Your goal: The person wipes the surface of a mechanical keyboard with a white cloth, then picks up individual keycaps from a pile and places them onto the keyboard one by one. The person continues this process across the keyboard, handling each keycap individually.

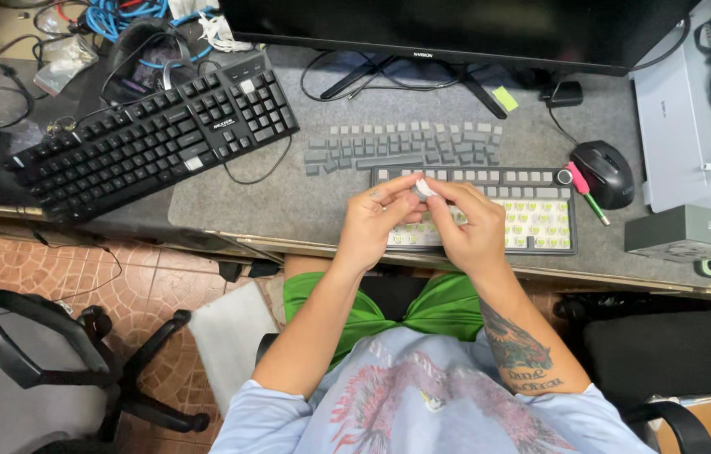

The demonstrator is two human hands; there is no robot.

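Nearest the camera, both hands are raised together over the desk edge. A small white keycap (424, 188) is pinched between the fingertips of the left hand (375, 225) and the right hand (471, 229), both closed narrowly on it, thumbs touching it from below.

Directly beneath the hands a stripped keyboard (532, 223) is seen, most caps removed, pale green-topped switches exposed; only its top row is still capped.

Just beyond it, loose grey keycaps (406, 147) are laid out in rows on the grey desk mat (305, 197).

To the right, a black mouse (606, 172) and a pink-and-green pen (586, 192) lie beside the stripped board.

Farther left, a black full-size keyboard (153, 139) is set at an angle. At the far edge, a monitor (456, 29) is mounted on its stand.
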